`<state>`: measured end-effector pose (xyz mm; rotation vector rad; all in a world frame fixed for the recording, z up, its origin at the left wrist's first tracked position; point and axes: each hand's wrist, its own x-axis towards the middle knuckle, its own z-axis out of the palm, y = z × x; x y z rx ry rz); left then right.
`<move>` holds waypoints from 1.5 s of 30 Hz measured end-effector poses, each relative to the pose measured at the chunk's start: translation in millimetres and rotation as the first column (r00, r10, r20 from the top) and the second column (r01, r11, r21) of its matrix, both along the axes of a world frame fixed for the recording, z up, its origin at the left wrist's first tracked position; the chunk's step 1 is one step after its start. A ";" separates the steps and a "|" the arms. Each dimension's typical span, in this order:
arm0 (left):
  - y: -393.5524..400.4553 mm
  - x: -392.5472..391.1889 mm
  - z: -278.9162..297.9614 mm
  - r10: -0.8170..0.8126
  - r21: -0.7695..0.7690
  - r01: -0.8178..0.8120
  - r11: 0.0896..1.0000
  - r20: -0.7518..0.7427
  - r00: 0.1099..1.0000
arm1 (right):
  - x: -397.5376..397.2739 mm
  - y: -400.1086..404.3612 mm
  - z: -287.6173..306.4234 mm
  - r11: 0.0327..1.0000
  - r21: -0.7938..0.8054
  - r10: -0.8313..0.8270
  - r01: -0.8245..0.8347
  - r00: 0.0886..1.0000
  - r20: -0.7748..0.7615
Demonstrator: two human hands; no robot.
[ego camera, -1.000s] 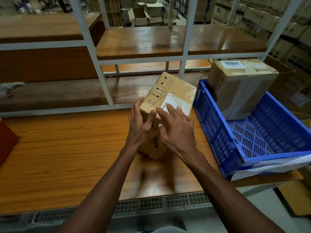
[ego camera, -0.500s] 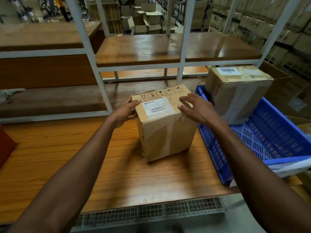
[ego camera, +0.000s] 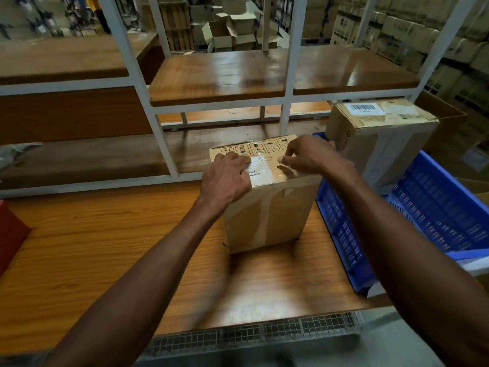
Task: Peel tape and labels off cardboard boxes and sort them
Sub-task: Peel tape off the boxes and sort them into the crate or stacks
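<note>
A taped cardboard box [ego camera: 270, 215] stands upright on the wooden table [ego camera: 105, 255], right against the blue crate [ego camera: 436, 207]. On its top are a white barcode label [ego camera: 262, 174], a row of handling symbols and shiny clear tape [ego camera: 275, 141]. My left hand [ego camera: 226, 178] grips the box's top left edge, with its bent fingers covering the label's left side. My right hand [ego camera: 309, 154] rests on the top right, thumb and fingers pinched together on the tape just right of the label. A second taped box [ego camera: 378, 133] with its own barcode label stands in the crate.
A white metal shelf frame [ego camera: 164, 144] with wooden shelves rises right behind the box. A red object [ego camera: 10, 234] sits at the table's left edge. Wire mesh [ego camera: 251, 335] runs along the near edge. A white sheet [ego camera: 476, 266] hangs at the crate's near corner.
The box went from tilted to standing upright by the crate. Both hands have moved from its sides onto its top, left over the label, right pinching beside it.
</note>
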<state>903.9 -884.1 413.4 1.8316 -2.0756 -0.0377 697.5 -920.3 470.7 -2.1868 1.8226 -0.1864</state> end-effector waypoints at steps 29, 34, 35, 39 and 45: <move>9.9 -21.8 9.5 0.078 0.108 -0.086 0.990 0.079 0.994 | 36.7 32.9 -17.6 0.997 -0.061 0.033 -0.039 0.994 -0.102; 23.5 -16.0 1.3 0.042 0.061 -0.045 0.997 0.050 0.998 | 30.2 40.3 -11.4 0.998 -0.017 0.053 -0.055 0.993 -0.101; 24.1 -12.1 0.1 0.034 0.061 -0.037 0.997 0.042 0.999 | 27.6 43.2 -11.1 0.998 -0.009 0.058 -0.060 0.990 -0.128; 24.9 -8.1 -3.2 0.005 0.055 -0.006 0.998 0.020 1.000 | 21.2 58.6 -23.5 0.992 -0.129 0.005 -0.009 0.999 -0.032; -3.0 -5.2 12.3 0.071 0.004 -0.071 0.997 -0.043 0.997 | 16.7 38.8 -18.6 0.987 -0.159 0.020 -0.027 0.999 -0.048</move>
